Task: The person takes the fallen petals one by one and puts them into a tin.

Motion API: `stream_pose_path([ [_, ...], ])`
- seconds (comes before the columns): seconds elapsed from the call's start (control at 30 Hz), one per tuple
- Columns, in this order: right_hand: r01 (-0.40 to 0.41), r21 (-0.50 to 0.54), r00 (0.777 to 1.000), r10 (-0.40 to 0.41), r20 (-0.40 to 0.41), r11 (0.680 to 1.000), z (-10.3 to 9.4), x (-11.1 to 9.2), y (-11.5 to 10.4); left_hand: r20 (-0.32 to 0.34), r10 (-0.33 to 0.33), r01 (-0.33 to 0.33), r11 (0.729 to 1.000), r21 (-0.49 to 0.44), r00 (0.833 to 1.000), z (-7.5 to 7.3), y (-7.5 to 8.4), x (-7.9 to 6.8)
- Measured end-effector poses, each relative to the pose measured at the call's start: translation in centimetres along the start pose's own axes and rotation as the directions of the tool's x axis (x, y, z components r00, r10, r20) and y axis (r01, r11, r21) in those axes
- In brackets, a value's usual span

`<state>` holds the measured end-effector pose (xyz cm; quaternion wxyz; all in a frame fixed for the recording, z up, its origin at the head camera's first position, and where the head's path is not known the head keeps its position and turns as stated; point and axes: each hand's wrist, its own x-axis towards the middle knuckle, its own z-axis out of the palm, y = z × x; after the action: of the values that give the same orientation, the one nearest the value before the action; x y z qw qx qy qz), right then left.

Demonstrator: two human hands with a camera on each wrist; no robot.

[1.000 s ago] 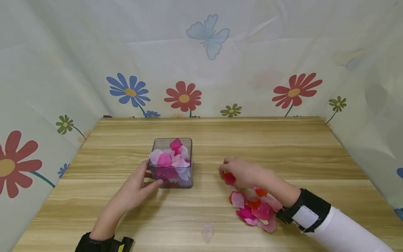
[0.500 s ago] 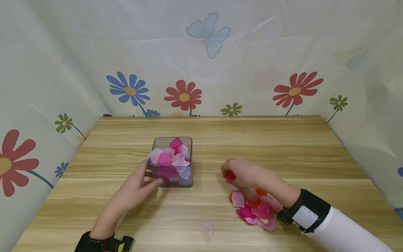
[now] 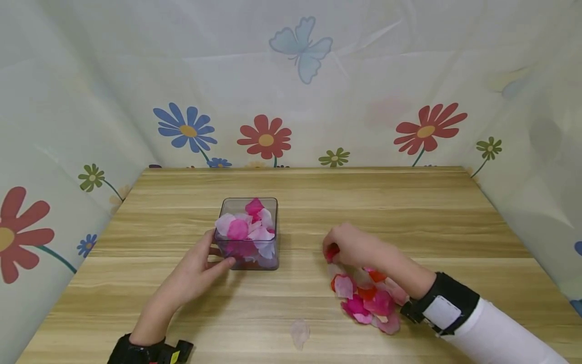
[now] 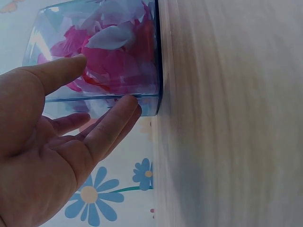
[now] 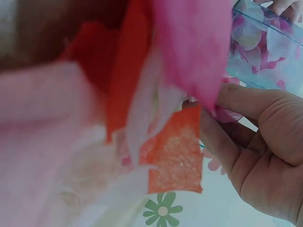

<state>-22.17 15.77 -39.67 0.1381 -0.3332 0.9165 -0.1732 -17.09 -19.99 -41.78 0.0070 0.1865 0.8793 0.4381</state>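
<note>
A clear square box [image 3: 269, 265] stands left of centre, heaped with pink and white artificial petals [image 3: 238, 230]. My left hand [image 3: 188, 278] rests at its near left corner, thumb on the front wall and fairly straight fingers along the left side, as the left wrist view also shows. To the right, my right hand [image 3: 356, 247] pinches a red petal [image 3: 332, 254] between thumb and fingers, low over the far end of a petal pile [image 3: 379, 303]. In the right wrist view an orange petal [image 5: 175, 156] and blurred pink ones partly cover the fingertips.
One pale petal [image 3: 300, 333] lies alone near the front of the wooden table [image 3: 364, 197]. A white flowered curtain [image 3: 345, 101] surrounds the back and sides. Black bands [image 3: 447, 303] with cameras sit on both wrists.
My right hand has shifted slightly right with the red petal, which now shows less beneath the fingers. The left hand and the box keep their places.
</note>
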Motion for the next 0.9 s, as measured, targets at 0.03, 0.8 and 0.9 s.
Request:
stream_pose_path([
  [0.03,0.003,0.004,1.0,-0.003,-0.008,1.0,-0.1,0.0,0.0,0.0,0.0,0.0,1.0,-0.001,1.0,0.0,0.0,0.0],
  [0.8,0.064,0.043,0.947,-0.047,-0.319,0.997,-2.2,0.7,-1.2,0.003,0.015,-0.015,1.0,-0.017,1.0,0.0,0.0,0.0],
  [0.9,0.075,0.036,0.935,-0.057,-0.351,0.997,-2.5,0.8,-1.6,0.002,0.015,-0.015,1.0,-0.015,1.0,0.0,0.1,0.0],
])
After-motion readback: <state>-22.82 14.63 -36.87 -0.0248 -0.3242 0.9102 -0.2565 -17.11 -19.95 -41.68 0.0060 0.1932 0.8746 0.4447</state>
